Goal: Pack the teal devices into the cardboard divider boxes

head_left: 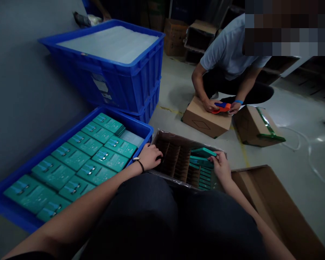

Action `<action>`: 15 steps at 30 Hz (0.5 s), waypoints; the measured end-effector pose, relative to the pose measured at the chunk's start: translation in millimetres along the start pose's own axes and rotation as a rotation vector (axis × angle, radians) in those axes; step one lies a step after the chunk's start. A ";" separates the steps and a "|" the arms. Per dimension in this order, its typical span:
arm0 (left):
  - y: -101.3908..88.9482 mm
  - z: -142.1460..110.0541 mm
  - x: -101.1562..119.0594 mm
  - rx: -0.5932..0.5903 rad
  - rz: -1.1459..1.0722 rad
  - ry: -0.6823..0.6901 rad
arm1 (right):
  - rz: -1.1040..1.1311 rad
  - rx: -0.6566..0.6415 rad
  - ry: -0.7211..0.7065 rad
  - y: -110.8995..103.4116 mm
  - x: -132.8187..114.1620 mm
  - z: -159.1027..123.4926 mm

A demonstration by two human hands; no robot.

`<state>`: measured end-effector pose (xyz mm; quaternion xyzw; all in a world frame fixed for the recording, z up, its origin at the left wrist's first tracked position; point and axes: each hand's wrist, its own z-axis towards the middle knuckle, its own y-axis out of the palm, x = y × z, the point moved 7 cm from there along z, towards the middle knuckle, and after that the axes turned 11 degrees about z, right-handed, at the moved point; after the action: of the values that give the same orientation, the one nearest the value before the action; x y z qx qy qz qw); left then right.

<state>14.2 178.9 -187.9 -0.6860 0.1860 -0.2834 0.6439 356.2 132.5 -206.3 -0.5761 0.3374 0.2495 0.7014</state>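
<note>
Green box [204,152], pinched by the right hand [221,167], is at the right end of the carton [165,135], above other green boxes [205,177]. Well apart, the left hand [149,157], fingers slightly curled, touches the carton's left end. Leftward, a blue bin [149,134] holds green packs [64,155].

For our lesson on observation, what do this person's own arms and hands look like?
The left hand is ungloved, with a thin black band bearing a pale piece at its wrist; a dark sleeve edge shows farther up. The right hand is ungloved too, with no band or sleeve visible.
</note>
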 end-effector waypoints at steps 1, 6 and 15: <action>0.4 0.0 0.3 0.000 -0.002 -0.001 | -0.028 -0.018 -0.001 2.1 -1.5 1.3; -7.1 -4.8 3.4 0.081 -0.102 -0.015 | -0.200 -0.095 -0.024 11.0 0.3 14.9; -28.6 -28.6 -126.2 0.006 -0.104 -0.394 | -0.673 -0.432 -0.091 12.3 0.7 -2.5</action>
<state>-104.1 237.8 -178.1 -0.7348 0.0201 -0.1771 0.6545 347.1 132.7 -215.0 -0.7770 0.0383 0.0965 0.6209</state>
